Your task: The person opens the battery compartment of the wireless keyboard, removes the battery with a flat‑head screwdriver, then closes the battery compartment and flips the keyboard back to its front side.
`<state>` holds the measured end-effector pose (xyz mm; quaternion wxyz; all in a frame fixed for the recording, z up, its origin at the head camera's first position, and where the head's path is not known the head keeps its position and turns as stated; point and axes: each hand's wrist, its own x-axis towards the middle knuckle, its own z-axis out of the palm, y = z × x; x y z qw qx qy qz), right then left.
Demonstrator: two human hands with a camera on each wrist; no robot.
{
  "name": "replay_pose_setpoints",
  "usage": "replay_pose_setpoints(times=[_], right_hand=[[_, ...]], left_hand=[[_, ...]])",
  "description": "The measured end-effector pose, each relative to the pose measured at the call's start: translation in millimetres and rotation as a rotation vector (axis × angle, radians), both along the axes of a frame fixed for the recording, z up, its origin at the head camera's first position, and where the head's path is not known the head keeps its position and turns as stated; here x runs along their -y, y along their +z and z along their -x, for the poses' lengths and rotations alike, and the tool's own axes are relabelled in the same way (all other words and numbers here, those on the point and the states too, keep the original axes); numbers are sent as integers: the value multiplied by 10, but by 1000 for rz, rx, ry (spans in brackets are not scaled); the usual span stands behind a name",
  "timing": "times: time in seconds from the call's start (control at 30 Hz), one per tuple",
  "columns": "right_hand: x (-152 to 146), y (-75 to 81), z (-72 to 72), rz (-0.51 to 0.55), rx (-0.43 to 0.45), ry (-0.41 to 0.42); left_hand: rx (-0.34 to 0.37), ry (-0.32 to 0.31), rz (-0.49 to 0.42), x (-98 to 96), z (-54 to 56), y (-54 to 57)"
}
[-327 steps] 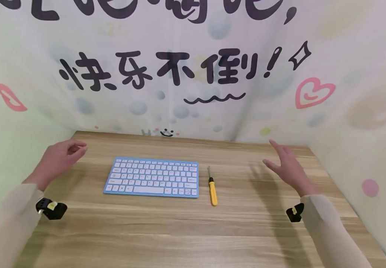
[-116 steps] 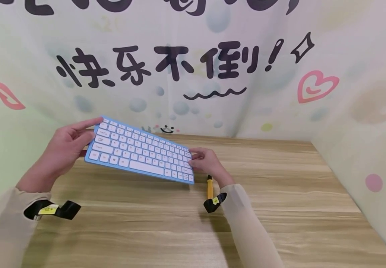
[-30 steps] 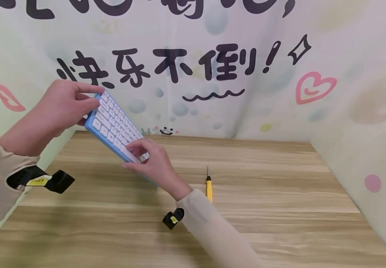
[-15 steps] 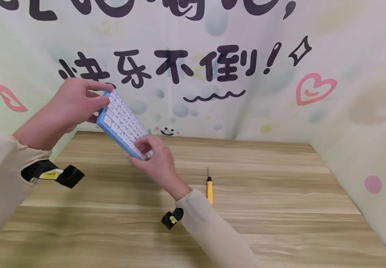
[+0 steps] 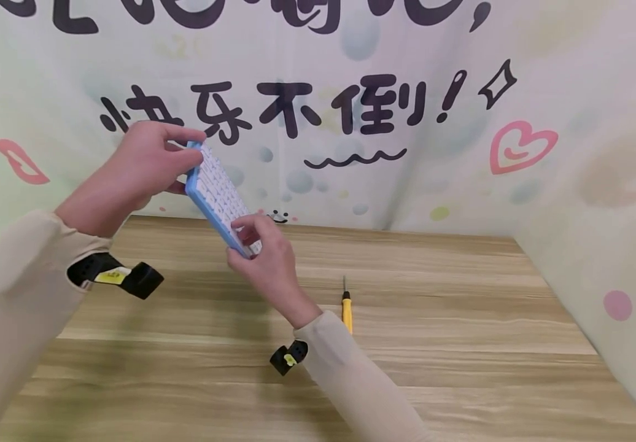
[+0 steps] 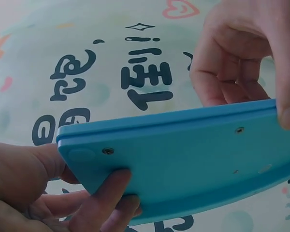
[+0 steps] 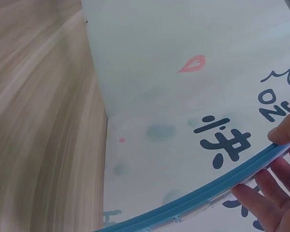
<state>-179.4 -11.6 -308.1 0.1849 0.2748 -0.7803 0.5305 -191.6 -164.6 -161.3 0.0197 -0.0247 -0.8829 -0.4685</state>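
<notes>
A light-blue keyboard (image 5: 217, 184) with white keys is held above the table, tipped steeply so its keys face right. My left hand (image 5: 147, 158) grips its upper end, thumb over the key side and fingers behind. Lower down, my right hand (image 5: 271, 261) holds the near long edge, its thumb on the edge and its fingertips over the keys. In the left wrist view the keyboard's blue underside (image 6: 183, 159) shows, with small screws (image 6: 108, 151) set in it. Left-hand fingers (image 6: 104, 198) lie against that underside. A yellow-handled screwdriver (image 5: 347, 313) lies on the table right of my right hand.
The wood-grain table (image 5: 461, 344) ends at a white cloth backdrop (image 5: 450, 172) with black writing and pink hearts. Cloth walls also close in the left and right sides. A black wrist camera (image 5: 141, 281) sits on the left sleeve, another black camera (image 5: 282, 361) on the right.
From lying flat on the table, the keyboard has been lifted by both hands and tilted steeply. Over the last second it has shifted right and slightly up. The screwdriver has stayed put.
</notes>
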Motion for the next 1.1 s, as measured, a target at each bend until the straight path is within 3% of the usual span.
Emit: replay_pose_setpoints(times=[0.23,0.47,0.6,0.73,0.97,1.1], right_hand=[[-34,-24,16,103,-15,19],[-49,-44,10,150,-30,41],[-56,-24,-2,169,-32,46],[-81,148,-152,195,-13,38],[-87,-16,-59,250,-4,19],[-116,132,-190,273,15,-8]], left_hand=[[16,-24,-32,-181,-18,79],[22,-45,-108,-298,-23,82],[8,-58,-158,-331,-35,64],[-5,-66,-202,-360,-51,43],[-39,-73,-240,-444,-40,-52],[-63,-59,-255,-506,-6,-111]])
